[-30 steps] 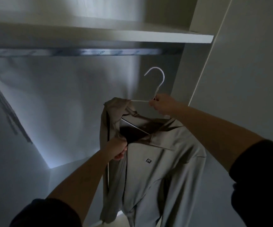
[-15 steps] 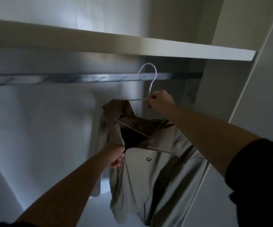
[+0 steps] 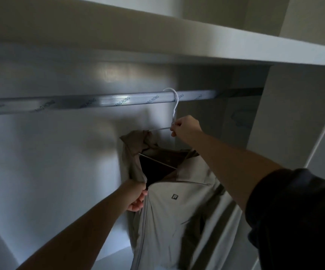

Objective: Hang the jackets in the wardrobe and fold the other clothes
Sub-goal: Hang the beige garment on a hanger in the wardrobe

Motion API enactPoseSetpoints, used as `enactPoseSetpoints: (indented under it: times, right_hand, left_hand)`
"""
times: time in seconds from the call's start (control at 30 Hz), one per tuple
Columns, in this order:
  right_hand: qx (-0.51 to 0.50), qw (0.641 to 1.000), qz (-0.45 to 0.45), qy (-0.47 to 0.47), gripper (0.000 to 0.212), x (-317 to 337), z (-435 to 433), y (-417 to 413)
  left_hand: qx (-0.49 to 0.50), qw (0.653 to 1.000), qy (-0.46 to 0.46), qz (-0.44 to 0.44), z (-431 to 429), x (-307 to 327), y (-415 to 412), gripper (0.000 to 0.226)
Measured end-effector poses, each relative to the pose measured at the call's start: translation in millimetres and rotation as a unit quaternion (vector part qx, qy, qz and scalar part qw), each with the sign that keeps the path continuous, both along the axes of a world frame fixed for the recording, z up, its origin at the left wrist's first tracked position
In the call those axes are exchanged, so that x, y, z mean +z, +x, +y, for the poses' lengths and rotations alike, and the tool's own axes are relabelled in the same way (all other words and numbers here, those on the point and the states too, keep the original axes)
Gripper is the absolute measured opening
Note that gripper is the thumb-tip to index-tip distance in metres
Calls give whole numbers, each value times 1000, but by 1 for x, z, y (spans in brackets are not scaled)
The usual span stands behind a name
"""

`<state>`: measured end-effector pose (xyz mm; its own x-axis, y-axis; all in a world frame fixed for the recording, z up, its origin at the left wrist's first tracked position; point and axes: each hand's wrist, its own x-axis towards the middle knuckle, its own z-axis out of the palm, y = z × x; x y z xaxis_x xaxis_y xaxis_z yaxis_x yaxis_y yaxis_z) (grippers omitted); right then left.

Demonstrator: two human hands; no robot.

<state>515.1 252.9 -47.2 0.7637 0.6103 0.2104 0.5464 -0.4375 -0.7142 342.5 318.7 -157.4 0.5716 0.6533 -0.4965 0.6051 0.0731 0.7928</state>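
A beige jacket [image 3: 177, 217] with a small chest logo hangs on a white hanger [image 3: 174, 108] inside the wardrobe. The hanger's hook sits over the silver rail [image 3: 103, 101], right of its middle. My right hand [image 3: 186, 128] pinches the hanger just below the hook. My left hand [image 3: 136, 195] grips the jacket's left front edge below the collar. The jacket's lower part runs out of view at the bottom.
A white shelf [image 3: 216, 43] runs just above the rail. The wardrobe's right side panel [image 3: 286, 117] stands close to the jacket. The back wall [image 3: 46, 162] is bare and dim, and the rail to the left of the hanger carries nothing.
My right hand lifted the hanger from below the rail until its hook went over the rail. My left hand kept its grip on the jacket's front edge and rose with it.
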Motion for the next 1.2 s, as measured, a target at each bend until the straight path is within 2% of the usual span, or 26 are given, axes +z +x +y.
enactPoseSetpoints:
  times: [0.13,0.2,0.3,0.37,0.43,0.53,0.67,0.77,0.9,1.0,1.1,1.2]
  right_hand:
    - [-4,1000,-21,10,19,-9,-1,0]
    - [-44,991,-124,-30,23,-15,-5,-10]
    - [-75,932,-354,-21,38,-42,-22,-34]
    - [-32,893,-449,5,37,-68,-38,-49]
    - [38,870,-491,-17,29,-92,-50,-59]
    - [159,858,-483,-71,21,-124,-53,-69]
    - [310,854,-409,-82,18,-148,-51,-76]
    - [325,860,-385,-78,19,-152,-51,-78]
    - [354,848,-389,-64,12,-148,-47,-82]
    - [361,839,-401,-76,8,-146,-45,-84]
    - [372,828,-403,-118,15,-148,-40,-85]
    - [384,824,-401,-111,17,-149,-40,-86]
  left_hand:
    - [-2,1000,-7,-1,2,-6,-4,35]
    - [-6,1000,-12,-2,1,-6,-7,34]
    - [-24,999,-21,-2,0,-8,-15,32]
    - [-32,999,-31,7,-2,-10,-21,28]
    - [-30,998,-45,12,-4,-14,-27,25]
    - [-12,997,-70,7,-5,-20,-31,25]
    - [-11,998,-59,16,-9,-21,-36,29]
    - [-9,998,-67,9,-10,-21,-40,26]
    - [-15,994,-105,-34,-15,-22,-46,21]
    - [-9,992,-120,-49,-15,-26,-49,28]
    - [-7,989,-134,-67,-14,-34,-52,30]
    - [15,978,-177,-105,-15,-37,-54,26]
